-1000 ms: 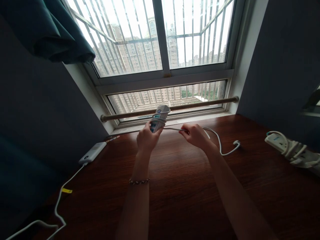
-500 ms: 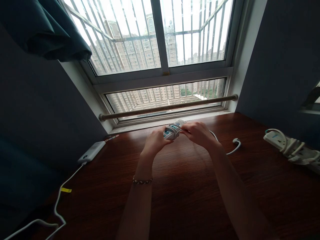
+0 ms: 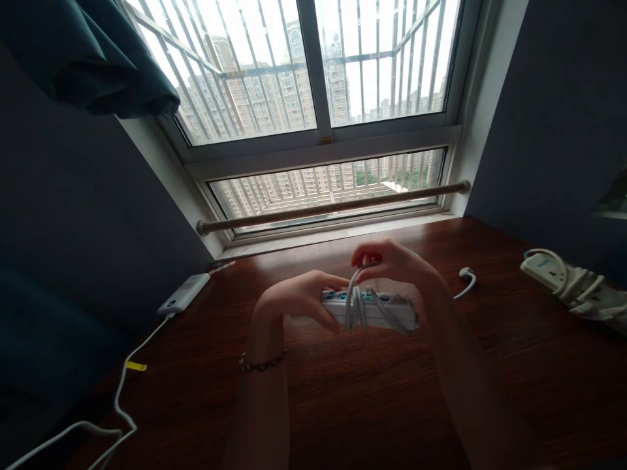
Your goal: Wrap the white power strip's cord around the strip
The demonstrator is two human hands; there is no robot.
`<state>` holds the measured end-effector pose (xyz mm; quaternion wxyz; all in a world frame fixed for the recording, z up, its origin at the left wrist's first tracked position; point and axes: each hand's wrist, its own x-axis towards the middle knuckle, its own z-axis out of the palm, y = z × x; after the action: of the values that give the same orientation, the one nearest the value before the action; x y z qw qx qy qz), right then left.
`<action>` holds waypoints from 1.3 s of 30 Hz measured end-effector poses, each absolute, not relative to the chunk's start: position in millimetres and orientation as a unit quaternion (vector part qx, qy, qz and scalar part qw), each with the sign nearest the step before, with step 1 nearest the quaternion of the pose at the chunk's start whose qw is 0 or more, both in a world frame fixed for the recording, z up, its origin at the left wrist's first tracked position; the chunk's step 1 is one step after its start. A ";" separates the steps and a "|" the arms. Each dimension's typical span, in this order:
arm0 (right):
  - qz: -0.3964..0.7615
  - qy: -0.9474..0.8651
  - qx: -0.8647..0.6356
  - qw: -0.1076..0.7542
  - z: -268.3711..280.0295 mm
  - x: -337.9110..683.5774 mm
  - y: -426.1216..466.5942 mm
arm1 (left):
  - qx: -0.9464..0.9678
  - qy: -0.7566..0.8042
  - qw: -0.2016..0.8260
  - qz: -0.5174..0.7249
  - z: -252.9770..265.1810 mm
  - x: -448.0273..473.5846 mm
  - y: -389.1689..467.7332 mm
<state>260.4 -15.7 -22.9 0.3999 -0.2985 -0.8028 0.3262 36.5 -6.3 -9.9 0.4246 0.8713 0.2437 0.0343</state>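
Observation:
A white power strip (image 3: pixel 392 315) with blue-green sockets lies sideways in front of me, its grey-white cord (image 3: pixel 353 303) looped several times around its middle. My left hand (image 3: pixel 308 295) grips the strip's left end, thumb on the near side and fingers over the top. Above the strip, my right hand (image 3: pixel 392 262) pinches a stretch of the cord with curled fingers. The cord's plug (image 3: pixel 467 273) rests on the wooden tabletop to the right, beyond my right wrist. Part of the cord is hidden behind my right forearm.
Another power strip (image 3: pixel 548 271) wrapped in its cord lies at the right. At the left is a white power bank (image 3: pixel 183 294) with a white cable (image 3: pixel 128 359) bearing a yellow tag (image 3: pixel 136 366). A barred window (image 3: pixel 323 72) and a horizontal rail (image 3: pixel 333 208) stand behind the reddish-brown tabletop (image 3: pixel 343 405).
The power strip has come nearer to me and turned more level, its side now facing me. My right hand has lifted a loop of the cord above it. My left hand has moved lower.

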 end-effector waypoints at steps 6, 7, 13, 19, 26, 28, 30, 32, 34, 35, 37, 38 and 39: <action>0.484 -0.712 -0.188 0.472 -28.3 255.8 -8.6 | 0.827 0.199 0.499 0.162 -7.2 36.8 -14.3; 0.495 -0.699 -0.185 0.482 -30.6 253.9 -5.4 | 0.819 0.201 0.504 0.188 -6.9 37.5 -14.5; 0.470 -0.554 -0.192 0.660 -48.1 233.0 14.0 | 0.722 0.213 0.561 0.344 -5.9 49.6 -11.4; 0.489 -0.540 -0.236 0.643 -53.5 223.3 21.4 | 0.622 0.319 0.566 0.437 -8.7 61.5 -4.7; 0.550 -0.600 -0.256 0.521 -43.6 230.6 8.3 | 0.591 0.393 0.538 0.455 -15.1 57.3 5.9; 0.540 -0.597 -0.291 0.518 -42.4 232.2 6.7 | 0.602 0.396 0.538 0.436 -15.6 56.1 6.6; 0.531 -0.574 -0.330 0.528 -42.0 232.5 6.7 | 0.616 0.395 0.540 0.415 -15.3 56.2 6.1; 0.531 -0.545 -0.352 0.545 -42.2 231.6 7.7 | 0.628 0.387 0.545 0.399 -14.9 57.2 5.2; 0.535 -0.509 -0.360 0.570 -42.5 229.8 8.9 | 0.636 0.368 0.556 0.389 -15.0 58.2 4.7; 0.538 -0.492 -0.360 0.582 -42.6 228.8 9.4 | 0.638 0.356 0.563 0.386 -15.3 58.6 4.7; 0.545 -0.457 -0.354 0.607 -42.8 227.1 10.3 | 0.635 0.334 0.584 0.378 -16.6 58.8 5.3; 0.547 -0.443 -0.349 0.619 -42.6 226.6 10.7 | 0.632 0.328 0.598 0.369 -17.4 58.7 5.7; 0.547 -0.432 -0.344 0.629 -42.3 226.4 10.8 | 0.627 0.326 0.611 0.357 -18.1 58.5 6.3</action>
<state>226.4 10.8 -42.3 0.6287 -0.3442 -0.4321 0.5474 58.5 6.3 -18.1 0.6108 0.6272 0.3256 0.3571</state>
